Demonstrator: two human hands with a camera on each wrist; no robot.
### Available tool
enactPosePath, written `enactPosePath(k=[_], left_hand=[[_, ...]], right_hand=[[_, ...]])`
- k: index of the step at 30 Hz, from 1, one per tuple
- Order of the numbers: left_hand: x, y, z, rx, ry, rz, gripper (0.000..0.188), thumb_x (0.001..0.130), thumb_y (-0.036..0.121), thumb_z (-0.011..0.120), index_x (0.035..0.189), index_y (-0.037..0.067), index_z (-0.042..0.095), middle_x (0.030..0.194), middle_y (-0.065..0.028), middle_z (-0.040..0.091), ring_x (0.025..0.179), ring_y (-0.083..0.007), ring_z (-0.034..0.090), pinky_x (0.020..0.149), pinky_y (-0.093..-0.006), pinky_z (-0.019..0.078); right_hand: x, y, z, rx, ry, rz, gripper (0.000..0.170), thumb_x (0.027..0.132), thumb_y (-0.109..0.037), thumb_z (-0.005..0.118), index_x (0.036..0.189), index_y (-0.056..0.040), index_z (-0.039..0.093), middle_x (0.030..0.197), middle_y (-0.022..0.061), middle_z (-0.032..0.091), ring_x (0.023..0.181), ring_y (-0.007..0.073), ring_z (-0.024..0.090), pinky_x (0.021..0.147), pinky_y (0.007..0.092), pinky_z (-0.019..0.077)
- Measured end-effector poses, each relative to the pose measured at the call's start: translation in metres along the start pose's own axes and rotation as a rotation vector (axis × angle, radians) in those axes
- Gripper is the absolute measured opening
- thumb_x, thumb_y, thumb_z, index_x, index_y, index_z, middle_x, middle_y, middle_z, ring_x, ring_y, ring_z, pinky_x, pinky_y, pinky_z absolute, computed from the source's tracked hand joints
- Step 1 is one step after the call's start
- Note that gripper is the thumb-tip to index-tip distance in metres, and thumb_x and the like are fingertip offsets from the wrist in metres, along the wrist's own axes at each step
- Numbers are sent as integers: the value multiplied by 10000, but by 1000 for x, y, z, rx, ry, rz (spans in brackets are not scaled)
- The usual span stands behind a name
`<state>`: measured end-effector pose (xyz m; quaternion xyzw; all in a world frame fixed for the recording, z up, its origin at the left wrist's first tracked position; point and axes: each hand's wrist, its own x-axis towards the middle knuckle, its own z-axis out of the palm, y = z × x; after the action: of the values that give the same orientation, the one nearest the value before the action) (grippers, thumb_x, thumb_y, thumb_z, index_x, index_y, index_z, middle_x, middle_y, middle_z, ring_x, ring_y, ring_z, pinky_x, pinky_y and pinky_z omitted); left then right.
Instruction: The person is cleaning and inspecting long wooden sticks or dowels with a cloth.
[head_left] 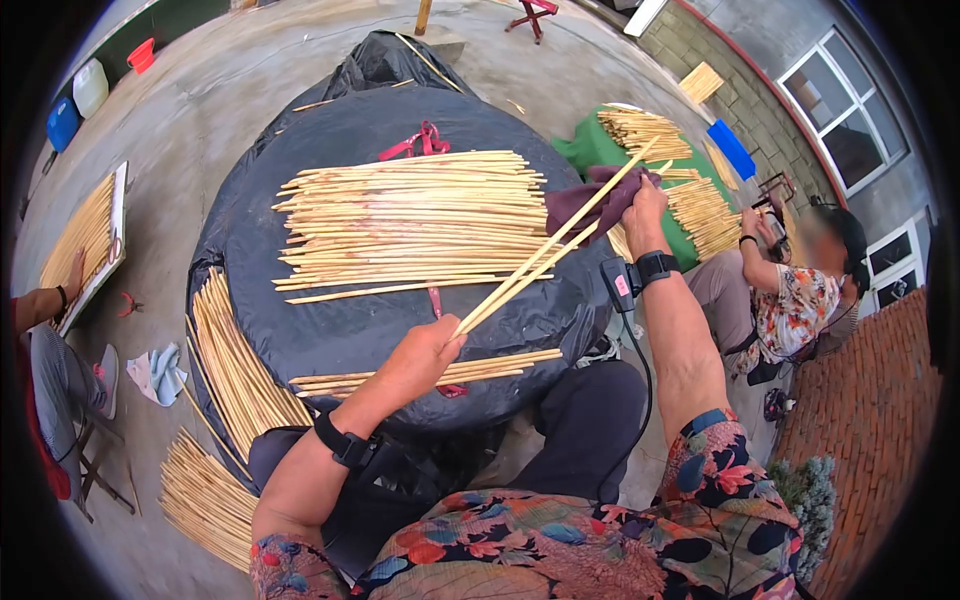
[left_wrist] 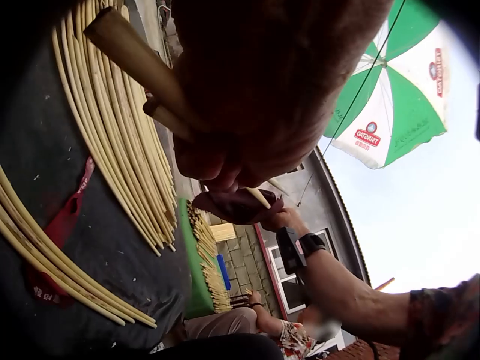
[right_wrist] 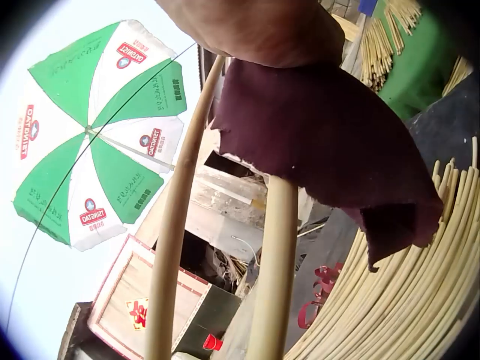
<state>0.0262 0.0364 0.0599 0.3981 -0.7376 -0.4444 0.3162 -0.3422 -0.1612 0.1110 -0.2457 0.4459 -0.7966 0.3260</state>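
My left hand (head_left: 425, 350) grips two long pale peeled sticks (head_left: 530, 265) near their lower ends. Their cut ends (left_wrist: 135, 56) stick out of the fist in the left wrist view. Farther up the sticks, my right hand (head_left: 647, 208) holds a maroon cloth (head_left: 590, 205). In the right wrist view one stick runs up beside the cloth (right_wrist: 315, 135) to the hand, while the other disappears beneath it. A wide row of similar sticks (head_left: 410, 215) lies on the round table covered in black plastic (head_left: 340, 345), left of the cloth.
A small bunch of sticks (head_left: 490, 368) lies along the table's near edge; more bundles (head_left: 240, 350) lean at its left. Red straps (head_left: 425, 140) show beside the row. A person (head_left: 790, 300) sits at right by a green-covered stand (head_left: 580, 150); another person's hand (head_left: 75, 275) touches sticks at left.
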Motion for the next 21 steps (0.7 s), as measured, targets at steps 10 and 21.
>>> enactPosePath(k=[10,21], left_hand=[[-5,-19,-76,-131,-58,-226,86,843,113,510,863,33,532,625,10,472,524,-68,383,483,-214,332],[26,1,9,-196,-2,-35,380,885,112,442,1259,84,380,703,-3,416,595,-89,349,554,-228,372]], right_hand=[[53,-126,-106,125,209,-38,257,911,-197,380,1006,26,463,975,152,556,871,286,574,787,423,492],[-206,-23,22,87,-291,412,289,906,-224,421,1114,-24,435,1030,73,535,922,178,538,837,337,440]])
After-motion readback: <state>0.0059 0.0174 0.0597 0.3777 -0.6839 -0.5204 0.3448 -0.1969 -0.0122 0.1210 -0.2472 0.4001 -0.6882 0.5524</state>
